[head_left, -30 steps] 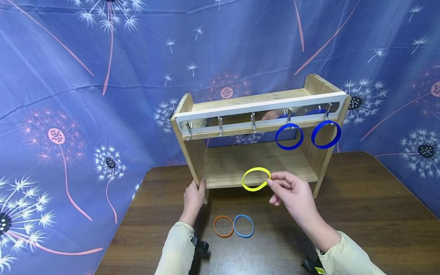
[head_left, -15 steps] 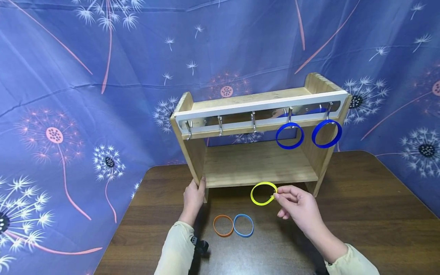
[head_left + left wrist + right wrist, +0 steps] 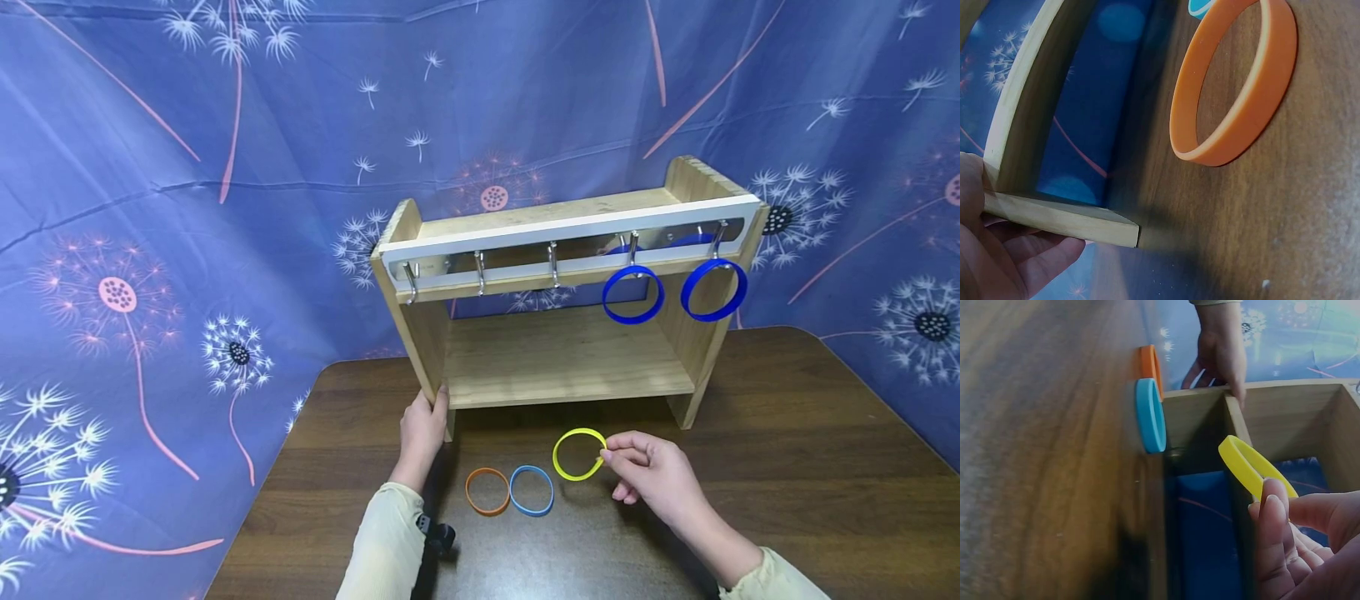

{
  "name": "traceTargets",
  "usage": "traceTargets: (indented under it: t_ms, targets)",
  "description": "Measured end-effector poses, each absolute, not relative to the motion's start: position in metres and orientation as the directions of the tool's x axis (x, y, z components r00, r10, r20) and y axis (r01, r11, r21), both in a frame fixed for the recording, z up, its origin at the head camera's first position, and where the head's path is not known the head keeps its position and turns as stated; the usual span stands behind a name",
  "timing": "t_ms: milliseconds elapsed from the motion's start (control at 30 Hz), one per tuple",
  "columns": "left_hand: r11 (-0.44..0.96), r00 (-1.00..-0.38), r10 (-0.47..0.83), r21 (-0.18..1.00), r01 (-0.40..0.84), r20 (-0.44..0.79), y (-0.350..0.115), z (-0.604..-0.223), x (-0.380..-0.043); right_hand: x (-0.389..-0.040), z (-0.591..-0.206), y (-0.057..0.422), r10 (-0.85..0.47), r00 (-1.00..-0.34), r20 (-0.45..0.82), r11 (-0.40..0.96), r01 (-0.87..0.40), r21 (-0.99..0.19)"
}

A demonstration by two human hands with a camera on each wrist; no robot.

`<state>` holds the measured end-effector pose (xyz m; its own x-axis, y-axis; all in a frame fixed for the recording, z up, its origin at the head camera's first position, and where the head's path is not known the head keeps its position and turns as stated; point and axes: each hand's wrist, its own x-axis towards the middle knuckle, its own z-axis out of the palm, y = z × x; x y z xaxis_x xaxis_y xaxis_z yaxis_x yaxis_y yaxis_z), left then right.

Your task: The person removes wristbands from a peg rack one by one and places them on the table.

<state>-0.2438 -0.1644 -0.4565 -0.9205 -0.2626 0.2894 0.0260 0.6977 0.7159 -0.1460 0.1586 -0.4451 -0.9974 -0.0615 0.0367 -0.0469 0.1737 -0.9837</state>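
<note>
Now lower, right hand (image 3: 652,475) fingers pinching yellow ring (image 3: 579,454) near table (image 3: 787,467), left hand (image 3: 422,433) fingers still gripping rack (image 3: 420,333)

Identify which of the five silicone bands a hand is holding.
The yellow band, pinched by the right hand. The orange band and light blue band lie untouched; the two dark blue bands hang on hooks.

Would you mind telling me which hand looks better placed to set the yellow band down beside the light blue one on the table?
The right hand, probably: it already pinches the yellow band just above the table, right of the light blue band. The left hand grips the wooden rack.
</note>
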Motion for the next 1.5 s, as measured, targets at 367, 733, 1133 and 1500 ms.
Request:
traceTargets:
  t_ms: [367, 733, 1133, 1500]
  targets:
    - [0.703, -0.924, -0.26, 0.711, 0.017, 0.279, -0.164, -0.455, -0.243, -0.15, -0.465, 0.161, -0.155, -0.988, -0.004, 0.222, -0.03, -0.975]
    - [0.704, -0.924, -0.259, 0.71, 0.02, 0.282, -0.165, -0.456, -0.245, -0.153, -0.476, 0.161, -0.221, -0.975, -0.033, 0.254, -0.025, -0.967]
    - [0.7, -0.924, -0.262, 0.714, 0.017, 0.279, -0.165, -0.457, -0.246, -0.152, -0.48, 0.16, -0.243, -0.967, -0.077, 0.298, 0.002, -0.955]
    - [0.703, -0.924, -0.263, 0.711, 0.014, 0.278, -0.165, -0.458, -0.246, -0.152, -0.481, 0.157, -0.205, -0.977, -0.065, 0.397, -0.023, -0.917]
